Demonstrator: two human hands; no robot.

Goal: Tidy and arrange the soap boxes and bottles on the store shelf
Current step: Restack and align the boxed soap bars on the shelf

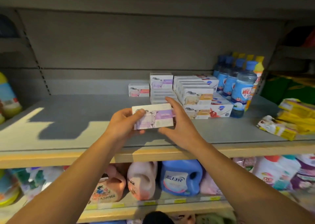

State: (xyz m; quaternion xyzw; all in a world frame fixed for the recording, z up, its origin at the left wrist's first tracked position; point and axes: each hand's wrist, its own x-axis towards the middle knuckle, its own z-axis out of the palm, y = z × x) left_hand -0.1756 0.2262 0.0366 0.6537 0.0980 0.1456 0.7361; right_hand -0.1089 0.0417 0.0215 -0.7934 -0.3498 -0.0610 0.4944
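Observation:
My left hand (pixel 123 124) grips a white and purple soap box (pixel 154 116) by its left end, held above the grey shelf (pixel 71 121). My right hand (pixel 179 124) is at the box's right end with fingers straight, index finger behind it and thumb under its lower edge. Behind stand a purple-labelled stack of soap boxes (pixel 161 87), a single pink-labelled box (pixel 139 90) and rows of orange-labelled boxes (pixel 196 94). Red and blue-marked boxes (pixel 221 107) lie to their right. Blue-capped bottles (pixel 242 89) and yellow-capped bottles (pixel 258 70) stand at the back right.
Yellow packets (pixel 296 116) lie loosely at the shelf's right end. A bottle with a green cap (pixel 8 96) stands at the far left. Detergent jugs (pixel 180 176) fill the lower shelf. The left and middle of the grey shelf hold nothing.

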